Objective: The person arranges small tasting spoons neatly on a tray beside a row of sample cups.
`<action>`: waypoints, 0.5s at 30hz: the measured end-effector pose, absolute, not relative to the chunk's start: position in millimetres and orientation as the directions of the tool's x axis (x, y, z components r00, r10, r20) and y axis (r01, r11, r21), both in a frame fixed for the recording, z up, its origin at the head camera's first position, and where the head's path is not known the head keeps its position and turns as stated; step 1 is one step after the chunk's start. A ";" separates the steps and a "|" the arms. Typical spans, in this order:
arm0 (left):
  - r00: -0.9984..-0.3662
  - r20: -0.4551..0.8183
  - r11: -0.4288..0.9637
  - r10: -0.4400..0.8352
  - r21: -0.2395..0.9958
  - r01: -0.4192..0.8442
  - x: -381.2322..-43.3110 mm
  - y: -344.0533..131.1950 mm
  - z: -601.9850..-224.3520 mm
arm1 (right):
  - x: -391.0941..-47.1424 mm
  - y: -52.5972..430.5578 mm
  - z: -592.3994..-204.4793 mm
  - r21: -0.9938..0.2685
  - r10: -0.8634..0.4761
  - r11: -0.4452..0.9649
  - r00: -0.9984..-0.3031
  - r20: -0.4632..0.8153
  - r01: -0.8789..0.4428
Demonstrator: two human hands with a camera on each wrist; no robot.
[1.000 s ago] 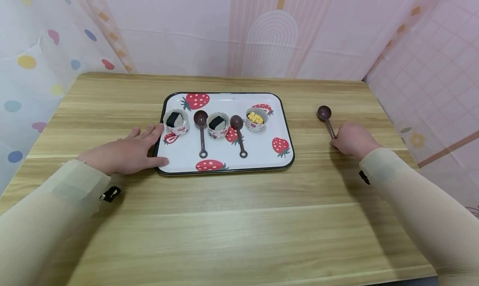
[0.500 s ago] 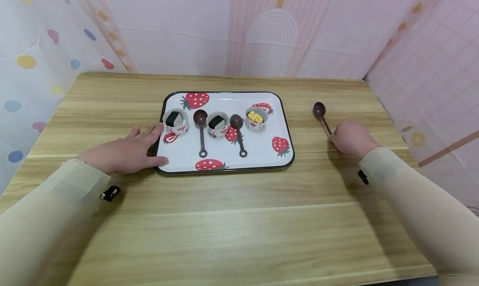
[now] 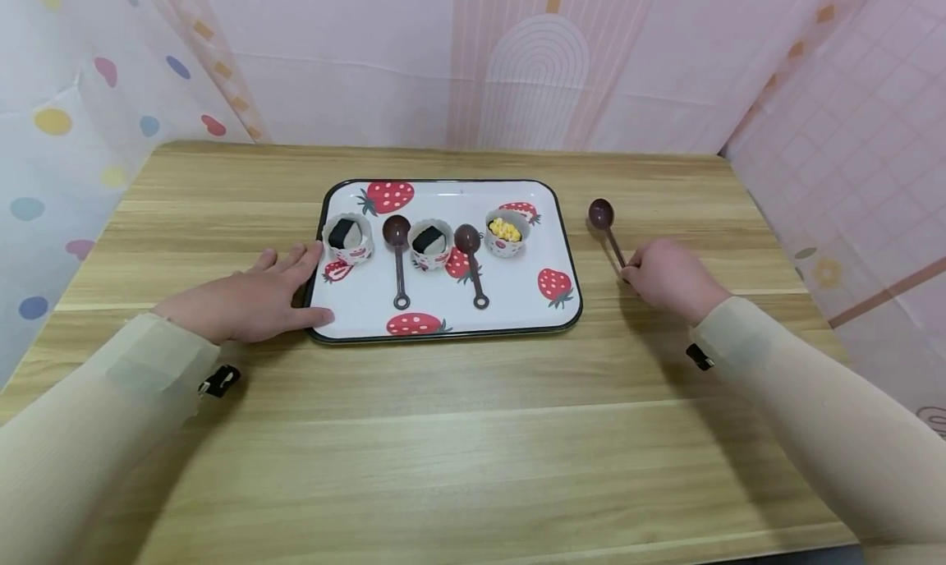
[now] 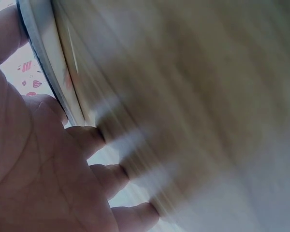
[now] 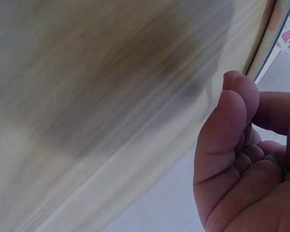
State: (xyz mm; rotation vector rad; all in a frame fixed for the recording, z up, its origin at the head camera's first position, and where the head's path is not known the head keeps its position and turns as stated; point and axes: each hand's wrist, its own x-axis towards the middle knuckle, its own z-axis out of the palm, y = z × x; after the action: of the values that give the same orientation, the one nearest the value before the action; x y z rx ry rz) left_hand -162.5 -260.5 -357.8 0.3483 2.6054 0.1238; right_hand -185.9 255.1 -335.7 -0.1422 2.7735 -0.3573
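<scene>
My right hand [image 3: 674,279] pinches the handle end of a dark brown measuring spoon [image 3: 602,214], its round bowl pointing away from me, to the right of the tray. In the right wrist view the fingers [image 5: 221,125] are curled and hide the handle. My left hand [image 3: 247,300] lies with straight fingers at the left edge of a white strawberry-print tray [image 3: 510,314], thumb over its rim. On the tray stand two paper cups with toy rice balls [image 3: 345,234] [image 3: 429,241] and a cup with yellow topping [image 3: 506,230]. Between the cups lie two brown spoons [image 3: 396,231] [image 3: 468,239].
The tray rests on a wooden table [image 3: 458,442] with its grain running sideways. Pink and white patterned curtains [image 3: 355,64] hang behind the table and along both sides. The table's front edge shows at the lower right.
My right hand has moved left with the spoon, bringing it closer to the tray's right edge. The left hand and the tray stay where they were.
</scene>
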 end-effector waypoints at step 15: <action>-0.843 -0.467 0.964 0.266 0.156 0.218 -162.5 -258.3 -355.6 | -182.5 252.4 -341.1 -0.306 -0.133 0.952 -0.933 -0.335 -0.025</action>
State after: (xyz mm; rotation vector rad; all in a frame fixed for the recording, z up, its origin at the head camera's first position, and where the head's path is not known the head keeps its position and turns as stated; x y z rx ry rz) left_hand -162.5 -258.3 -355.6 0.3434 2.6104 0.1313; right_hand -182.5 252.4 -341.1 -0.1150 2.7477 -0.4241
